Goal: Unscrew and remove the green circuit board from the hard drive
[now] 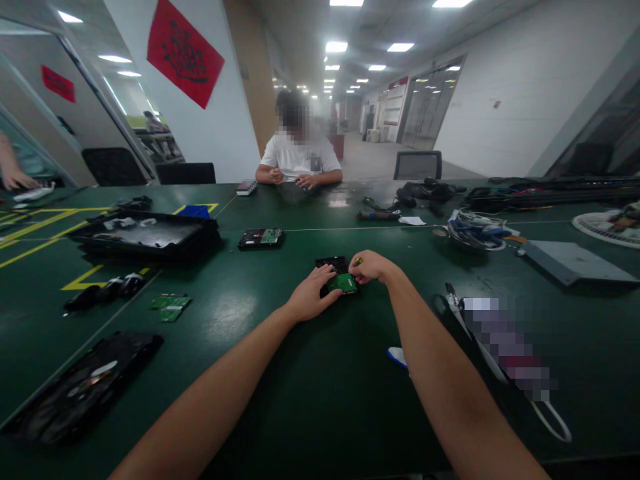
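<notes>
A hard drive (pixel 333 262) with a black casing and a green circuit board (pixel 343 284) lies on the table in front of me. My left hand (pixel 313 295) holds it from the left, fingers over the casing and thumb along the board's near edge. At the drive's right side, my right hand (pixel 373 266) is closed in a pinch on a small yellow-and-black screwdriver (pixel 359 261). Only a bit of its handle shows; its tip is hidden. Beyond, to the left, rests another black drive (pixel 261 238) with a green board.
Black trays (pixel 145 233) are stacked at left, near loose green boards (pixel 171 305) and a black panel (pixel 85 387). Cables (pixel 475 230) and a grey metal box (pixel 580 262) lie right. A blue-and-white object (pixel 398 357) sits by my right forearm. A person (pixel 300 157) sits opposite.
</notes>
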